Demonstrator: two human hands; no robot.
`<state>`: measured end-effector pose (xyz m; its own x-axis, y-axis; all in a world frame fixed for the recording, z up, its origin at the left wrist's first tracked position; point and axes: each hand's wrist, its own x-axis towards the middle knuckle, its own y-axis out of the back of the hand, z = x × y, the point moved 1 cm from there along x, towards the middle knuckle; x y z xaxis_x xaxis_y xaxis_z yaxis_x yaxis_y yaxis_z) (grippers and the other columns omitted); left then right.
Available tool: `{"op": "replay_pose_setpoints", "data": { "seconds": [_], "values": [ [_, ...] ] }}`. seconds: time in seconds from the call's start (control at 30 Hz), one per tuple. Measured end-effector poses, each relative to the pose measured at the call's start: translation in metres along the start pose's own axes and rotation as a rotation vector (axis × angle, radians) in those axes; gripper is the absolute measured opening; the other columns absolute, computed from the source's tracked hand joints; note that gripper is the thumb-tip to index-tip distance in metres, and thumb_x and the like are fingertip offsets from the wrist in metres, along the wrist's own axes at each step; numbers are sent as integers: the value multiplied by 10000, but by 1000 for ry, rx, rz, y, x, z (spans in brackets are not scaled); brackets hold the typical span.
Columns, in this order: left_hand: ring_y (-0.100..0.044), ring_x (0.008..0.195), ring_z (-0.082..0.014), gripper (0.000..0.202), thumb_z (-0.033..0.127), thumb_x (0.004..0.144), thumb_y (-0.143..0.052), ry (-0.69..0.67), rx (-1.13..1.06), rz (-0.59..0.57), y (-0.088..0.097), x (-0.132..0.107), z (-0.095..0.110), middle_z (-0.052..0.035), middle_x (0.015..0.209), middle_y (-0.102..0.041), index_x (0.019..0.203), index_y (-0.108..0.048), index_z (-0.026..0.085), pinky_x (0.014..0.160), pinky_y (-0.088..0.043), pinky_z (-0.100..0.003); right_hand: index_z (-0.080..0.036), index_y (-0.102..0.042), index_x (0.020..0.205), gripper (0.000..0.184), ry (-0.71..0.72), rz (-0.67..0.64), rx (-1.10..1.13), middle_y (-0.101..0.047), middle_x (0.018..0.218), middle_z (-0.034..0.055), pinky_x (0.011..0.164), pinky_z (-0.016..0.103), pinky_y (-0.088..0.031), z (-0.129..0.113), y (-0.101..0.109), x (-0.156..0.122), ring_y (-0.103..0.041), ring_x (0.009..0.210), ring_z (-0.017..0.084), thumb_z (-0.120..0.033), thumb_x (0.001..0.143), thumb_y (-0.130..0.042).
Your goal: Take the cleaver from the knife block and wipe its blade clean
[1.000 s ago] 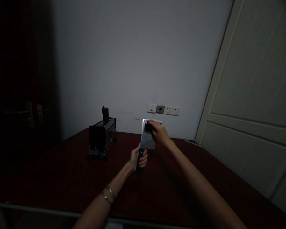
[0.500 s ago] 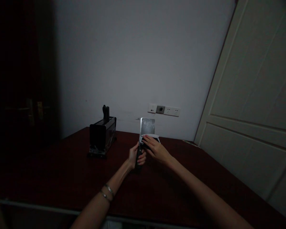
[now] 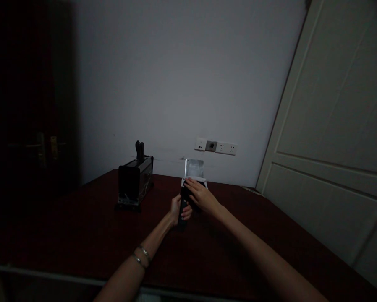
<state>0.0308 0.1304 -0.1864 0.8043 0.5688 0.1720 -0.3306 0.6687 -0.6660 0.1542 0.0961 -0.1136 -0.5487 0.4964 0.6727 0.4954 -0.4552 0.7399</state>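
Note:
My left hand (image 3: 179,209) is wrapped round the dark handle of a cleaver (image 3: 193,168) and holds it upright, its broad steel blade facing me above the dark red table (image 3: 81,235). My right hand (image 3: 201,195) presses a white cloth (image 3: 204,181) against the lower part of the blade, fingers closed over it. Two thin bracelets sit on my left wrist.
A black knife block (image 3: 133,182) with a dark handle sticking out of its top stands at the table's far left. A row of wall sockets (image 3: 216,147) sits on the grey wall behind. A pale panelled door (image 3: 333,138) fills the right side. The left is dark.
My right hand has slid the cloth down the blade, from its top edge to the part near the handle. The left hand has kept the cleaver upright.

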Motion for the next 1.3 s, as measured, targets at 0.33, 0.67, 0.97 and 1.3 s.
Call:
{"op": "replay_pose_setpoints", "data": {
  "seconds": [0.33,0.67,0.97,1.3],
  "values": [
    [-178,270,-55,517,581,822,-271,37,-20,-79,-1,0,0,52,369,-294,575,-436,158,262,-205,-170,-74,-659,902,435,-641,667,120,-693,816,117,732,377,-462,78,71,28,-614,771,263,-397,816,-381],
    [-167,275,-57,481,549,831,-283,42,-49,-150,-10,-4,1,58,388,-273,594,-433,158,274,-175,-172,-196,-497,1208,439,-123,193,-9,-458,1310,86,1043,462,-236,55,10,25,-314,1268,221,-139,773,-471],
    [-187,274,-58,481,553,829,-285,27,-57,-115,-10,-4,4,55,385,-281,601,-436,158,273,-182,-170,-219,-384,1298,455,12,7,-25,-379,1369,68,1047,450,-259,9,-1,-12,-270,1289,210,-220,845,-431],
    [-204,282,-61,477,550,842,-249,98,-23,-241,-17,-5,-1,51,402,-308,645,-447,164,279,-222,-170,-176,-422,1277,426,-88,146,-140,-406,1349,87,1057,448,-235,35,27,17,-251,1297,221,-245,857,-413]
  ]
}}
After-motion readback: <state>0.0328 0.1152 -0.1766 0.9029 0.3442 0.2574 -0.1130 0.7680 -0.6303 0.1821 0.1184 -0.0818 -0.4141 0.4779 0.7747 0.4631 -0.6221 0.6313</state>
